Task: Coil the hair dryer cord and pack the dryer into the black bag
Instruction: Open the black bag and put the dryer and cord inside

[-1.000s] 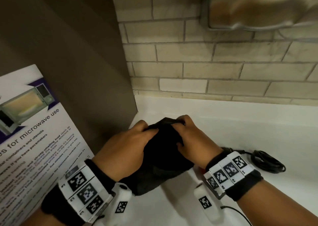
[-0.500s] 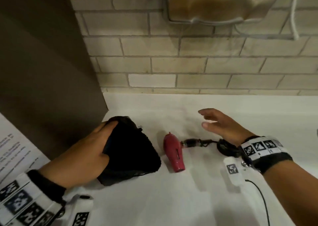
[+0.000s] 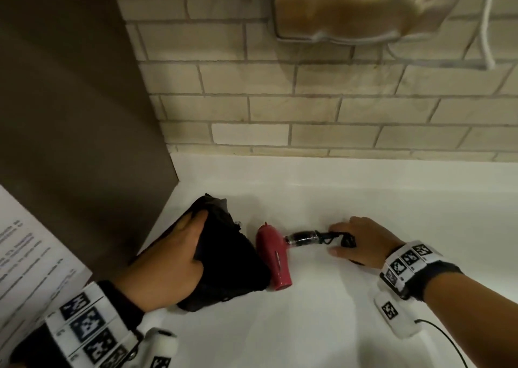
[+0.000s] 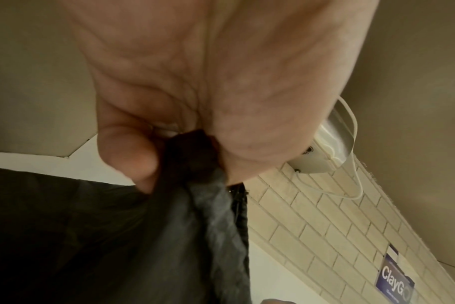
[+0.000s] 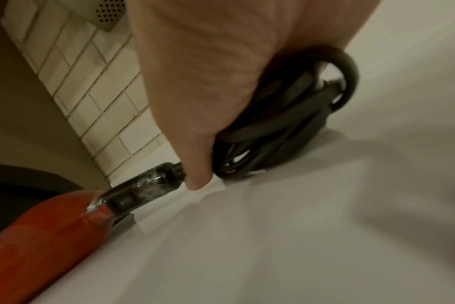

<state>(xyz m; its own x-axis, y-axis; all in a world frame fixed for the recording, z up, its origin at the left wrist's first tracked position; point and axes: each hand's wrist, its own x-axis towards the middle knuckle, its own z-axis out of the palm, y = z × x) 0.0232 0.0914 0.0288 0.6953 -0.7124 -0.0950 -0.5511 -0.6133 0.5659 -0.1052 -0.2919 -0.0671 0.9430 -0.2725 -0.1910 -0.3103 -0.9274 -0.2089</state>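
Two hands work low in the frame. The left hand [image 3: 171, 258] pinches a fold of the black bag [image 3: 224, 258] between thumb and curled fingers [image 4: 127, 156], at lower left. The right hand [image 3: 361, 241] covers the coiled cord [image 5: 286, 115], fingers bent over the loops at centre right. Between them the red hair dryer [image 3: 273, 255] lies on its side, touching the bag. All rest on a white counter [image 3: 336, 311] beneath a pale brick wall [image 3: 308, 107], beside a brown panel [image 3: 70, 115] at left; a metal wall unit [image 3: 356, 6] hangs at upper right.
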